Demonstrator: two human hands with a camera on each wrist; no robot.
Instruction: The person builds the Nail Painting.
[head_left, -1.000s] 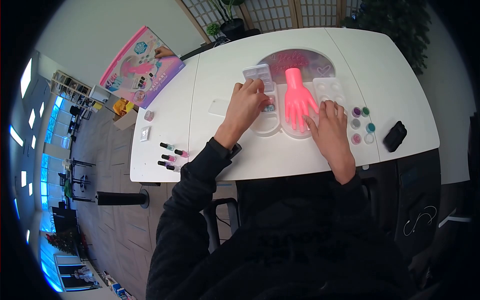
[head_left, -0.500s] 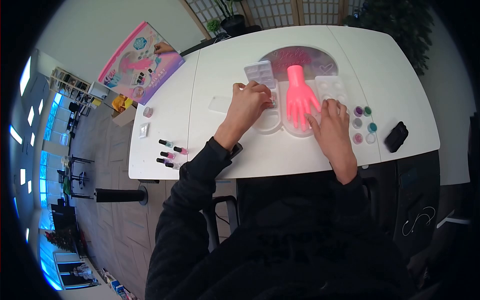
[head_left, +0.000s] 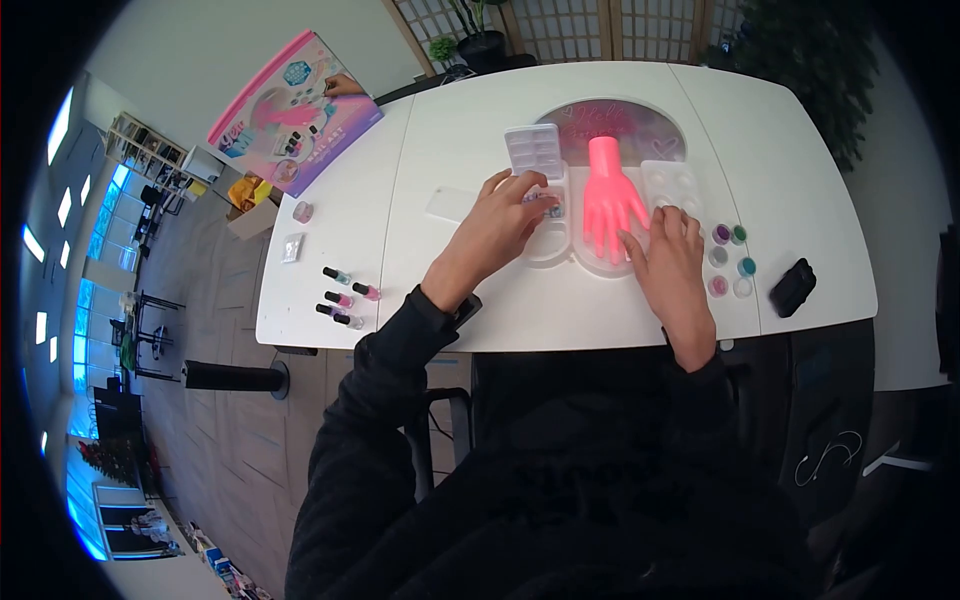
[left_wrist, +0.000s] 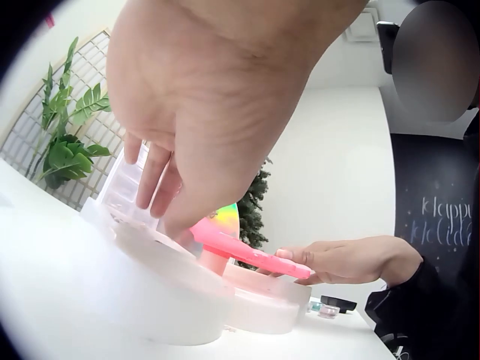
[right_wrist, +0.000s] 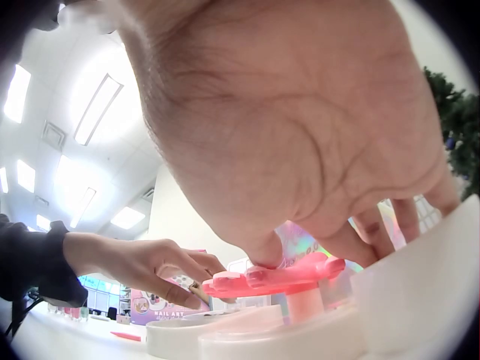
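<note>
A bright pink model hand (head_left: 610,195) lies palm down on a pale tray (head_left: 600,268), its fingers pointing toward the person. My left hand (head_left: 485,232) reaches over the tray's left compartments, fingertips among small decorations (head_left: 556,211); I see nothing clearly lifted between them. Behind it stands the raised clear lid (head_left: 535,150) of a divided box. On the other side, my right hand (head_left: 672,262) rests with loosely bent fingers by the palette (head_left: 672,178) with round wells. Its thumb (right_wrist: 264,247) is right at the model hand's fingertips, while the other fingers are partly hidden by the white wall.
Small pots of glitter (head_left: 719,286) sit at the right, near a black case (head_left: 793,288). Several nail polish bottles (head_left: 338,298) stand at the left front. A nail art box (head_left: 300,115) is at the back left; a clear lid (head_left: 451,204) lies left of the tray.
My left hand's fingers have spread from a bunched pose and lowered over the compartment, showing more of the decorations. The right hand keeps its place beside the model hand. The head view has shifted slightly.
</note>
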